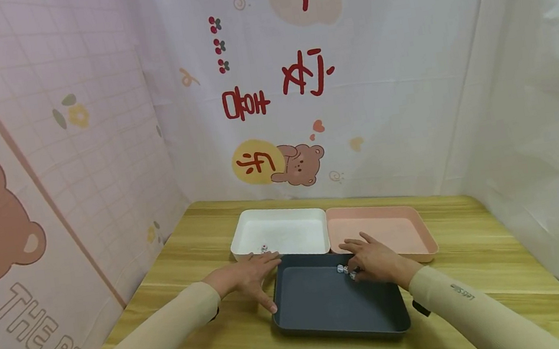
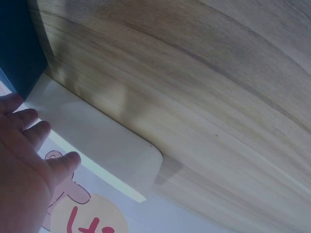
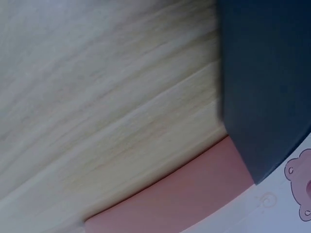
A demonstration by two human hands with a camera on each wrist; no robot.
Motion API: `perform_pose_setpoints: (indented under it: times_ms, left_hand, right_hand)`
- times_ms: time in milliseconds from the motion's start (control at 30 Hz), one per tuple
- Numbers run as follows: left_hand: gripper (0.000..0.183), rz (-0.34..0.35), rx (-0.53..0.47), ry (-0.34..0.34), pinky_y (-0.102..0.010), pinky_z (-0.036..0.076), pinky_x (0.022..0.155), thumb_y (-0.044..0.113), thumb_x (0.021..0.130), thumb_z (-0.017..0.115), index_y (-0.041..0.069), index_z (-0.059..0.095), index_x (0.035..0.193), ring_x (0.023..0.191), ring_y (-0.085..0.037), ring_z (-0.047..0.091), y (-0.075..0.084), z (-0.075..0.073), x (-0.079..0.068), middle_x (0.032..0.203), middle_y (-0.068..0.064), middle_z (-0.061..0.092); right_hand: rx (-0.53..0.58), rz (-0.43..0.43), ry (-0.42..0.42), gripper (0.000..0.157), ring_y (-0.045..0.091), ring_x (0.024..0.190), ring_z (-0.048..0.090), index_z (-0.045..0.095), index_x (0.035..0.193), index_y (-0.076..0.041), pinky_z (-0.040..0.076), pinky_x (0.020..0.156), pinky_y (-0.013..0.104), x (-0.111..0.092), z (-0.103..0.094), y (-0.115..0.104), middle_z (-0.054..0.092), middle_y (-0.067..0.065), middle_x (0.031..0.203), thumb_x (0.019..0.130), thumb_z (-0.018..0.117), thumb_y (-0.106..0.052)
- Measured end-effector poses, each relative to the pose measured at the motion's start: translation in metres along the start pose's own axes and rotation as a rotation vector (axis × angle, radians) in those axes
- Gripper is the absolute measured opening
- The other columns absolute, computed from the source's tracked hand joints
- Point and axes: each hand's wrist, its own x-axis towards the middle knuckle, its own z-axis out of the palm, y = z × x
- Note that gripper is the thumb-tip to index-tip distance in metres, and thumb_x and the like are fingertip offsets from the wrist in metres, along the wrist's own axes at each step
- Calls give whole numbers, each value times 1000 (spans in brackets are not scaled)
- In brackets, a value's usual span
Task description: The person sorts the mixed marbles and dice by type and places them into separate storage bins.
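My left hand (image 1: 252, 275) is at the left side of a dark grey tray (image 1: 333, 331), fingers spread and thumb at its left rim. In the left wrist view this hand's fingertips reach the dark tray's corner, by the white tray's side. My right hand (image 1: 377, 262) is over the dark tray's far right part. Two of its fingers stretch toward the pink tray, while its thumb side is right at several small white dice (image 1: 345, 269). I cannot tell whether it pinches one. The right wrist view does not show this hand.
A white tray (image 1: 287, 227) stands behind the dark one, with small dice (image 1: 264, 249) near its front wall. Beside it on the right is a pink tray (image 1: 378, 226). All stand on a wood-grain table (image 1: 201, 340), with printed curtains (image 1: 397, 92) behind and at the sides.
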Motion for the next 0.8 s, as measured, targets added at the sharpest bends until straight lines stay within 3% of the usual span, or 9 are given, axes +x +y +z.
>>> perform_pose_setpoints:
  times_ms: [633, 800]
  left_hand:
    - [121, 7, -5, -4, -55, 15, 117, 74, 69, 74, 9, 24, 158, 151, -26, 13, -1, 1, 2, 165, -7, 14]
    - [121, 2, -26, -7, -54, 14, 118, 73, 69, 75, 11, 23, 159, 151, -25, 11, -1, 1, 1, 165, -7, 14]
  right_hand:
    - [149, 49, 102, 17, 39, 134, 44, 77, 94, -22, 28, 107, 67, 19, -14, -2, 53, 18, 141, 81, 82, -32]
    - [191, 93, 94, 15, 36, 136, 42, 77, 96, -22, 25, 109, 66, 26, -15, -2, 51, 17, 143, 85, 80, -31]
